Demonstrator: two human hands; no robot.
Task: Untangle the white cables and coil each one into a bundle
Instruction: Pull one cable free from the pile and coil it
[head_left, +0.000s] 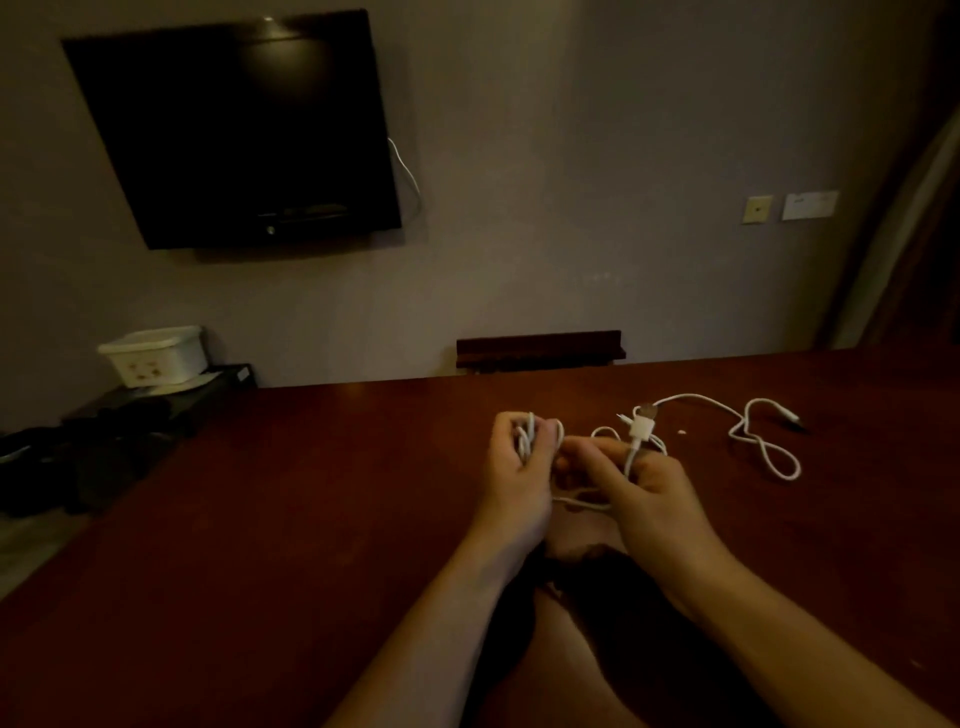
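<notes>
Two bare hands are working over a dark reddish-brown worktop (311, 493) in a dim room. The left hand (511, 467) is holding a small coil of white cable (527, 439), its fingers curled around the loops in a closed grip. The right hand (644, 493) is sitting just beside it, fingers curled and pinching a strand of the same tangle; a white connector plug (640, 428) is sticking up above its knuckles, and a slack strand is hanging between the two hands.

A second white cable (756, 441) is lying loose on the worktop to the right of the hands, winding in open curves and ending in a small plug at the far right. Whether it is joined to the strands in the hands is hard to tell.

On the wall behind, a dark television (234, 130) is hanging at the left, with two wall plates (789, 207) at the right. A white plastic tub (156, 356) is sitting on a low dark stand to the left of the worktop.
</notes>
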